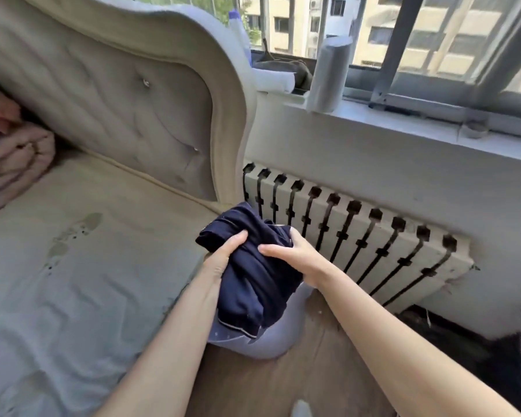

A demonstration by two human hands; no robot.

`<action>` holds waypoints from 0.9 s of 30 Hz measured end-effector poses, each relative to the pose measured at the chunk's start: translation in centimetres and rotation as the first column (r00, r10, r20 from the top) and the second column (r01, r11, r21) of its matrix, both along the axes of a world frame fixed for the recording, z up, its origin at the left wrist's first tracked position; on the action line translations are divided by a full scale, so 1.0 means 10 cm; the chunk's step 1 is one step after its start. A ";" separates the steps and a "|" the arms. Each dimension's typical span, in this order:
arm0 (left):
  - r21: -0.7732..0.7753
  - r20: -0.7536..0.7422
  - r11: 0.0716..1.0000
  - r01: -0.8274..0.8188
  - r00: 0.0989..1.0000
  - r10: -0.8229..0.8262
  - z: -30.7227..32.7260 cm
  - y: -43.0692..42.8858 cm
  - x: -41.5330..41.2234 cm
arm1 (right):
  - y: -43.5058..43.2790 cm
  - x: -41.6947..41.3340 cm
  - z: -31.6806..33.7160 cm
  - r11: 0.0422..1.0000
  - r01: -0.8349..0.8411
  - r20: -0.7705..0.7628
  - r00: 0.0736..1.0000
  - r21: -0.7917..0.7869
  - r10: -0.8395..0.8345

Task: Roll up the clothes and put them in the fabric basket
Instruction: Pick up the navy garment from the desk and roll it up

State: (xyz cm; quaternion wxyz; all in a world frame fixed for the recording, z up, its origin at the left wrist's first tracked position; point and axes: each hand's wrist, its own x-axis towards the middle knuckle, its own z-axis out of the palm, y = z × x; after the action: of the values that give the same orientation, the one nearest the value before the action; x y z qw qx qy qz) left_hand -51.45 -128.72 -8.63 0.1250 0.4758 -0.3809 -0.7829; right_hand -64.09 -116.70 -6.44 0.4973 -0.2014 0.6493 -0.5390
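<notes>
I hold a rolled navy garment [253,284] with a thin pale stripe at its hem, in both hands, over the gap between the bed and the radiator. My left hand [221,257] grips its left side, thumb on top. On the right side my right hand [295,254] clasps the roll. Directly below it sits a pale lilac fabric basket [271,341] on the wooden floor, mostly hidden by the garment. The roll hangs just above the basket's opening.
The bed mattress [73,281] fills the left, with a tufted headboard [127,115] behind. Folded pink bedding [15,158] lies at the far left. A white radiator [373,236] runs under the window sill [403,124]. A dark mat [451,341] lies at the right.
</notes>
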 end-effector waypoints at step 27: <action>0.039 0.475 0.988 0.149 0.867 -0.149 -2.73 -1.06 -0.64 | -0.91 -0.34 -2.92 0.894 0.197 0.156 0.948 0.402 -0.278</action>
State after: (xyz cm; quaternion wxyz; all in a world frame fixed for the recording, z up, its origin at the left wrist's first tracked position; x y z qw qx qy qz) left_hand -57.86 -139.36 -35.96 -0.0335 0.6229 -0.4349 -0.6494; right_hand -67.53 -125.80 -35.64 0.5225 0.0383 0.7053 -0.4776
